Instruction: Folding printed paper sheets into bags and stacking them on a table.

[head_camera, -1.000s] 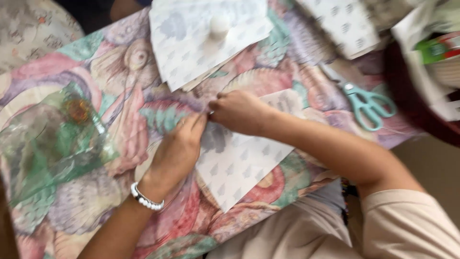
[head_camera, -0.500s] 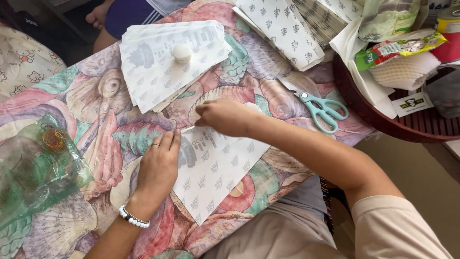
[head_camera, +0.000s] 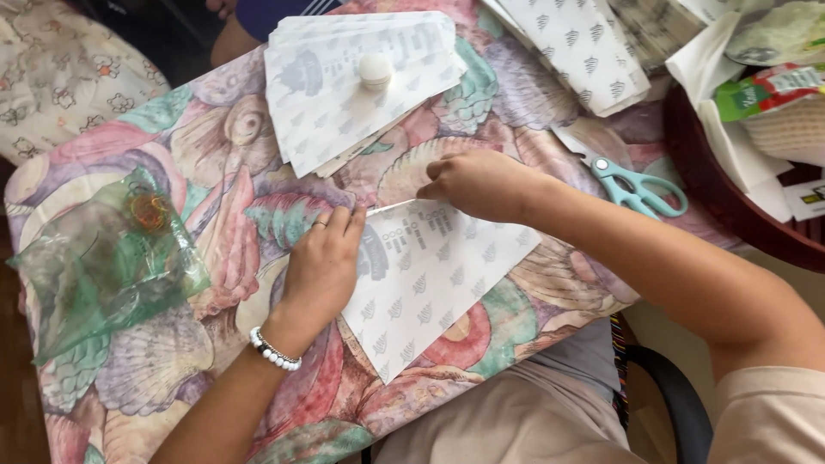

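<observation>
A white printed paper sheet (head_camera: 430, 288) lies on the shell-patterned tablecloth (head_camera: 215, 180). My left hand (head_camera: 322, 262), a bead bracelet on its wrist, lies flat with fingers pressing the sheet's left edge. My right hand (head_camera: 477, 182) is curled over the sheet's upper edge, its fingertips pinching or pressing the folded corner. Both hands touch the same sheet.
A stack of folded white papers (head_camera: 344, 94) with a small round white weight (head_camera: 375, 69) sits at the back. More patterned sheets (head_camera: 584, 51) lie to the right. Teal scissors (head_camera: 636, 185), a dark red basket (head_camera: 730, 215) and a green plastic bag (head_camera: 103, 258) surround the work area.
The hands have moved slightly apart along the sheet's upper edge; the left hand now lies flatter on the paper. The camera view has shifted and come closer.
</observation>
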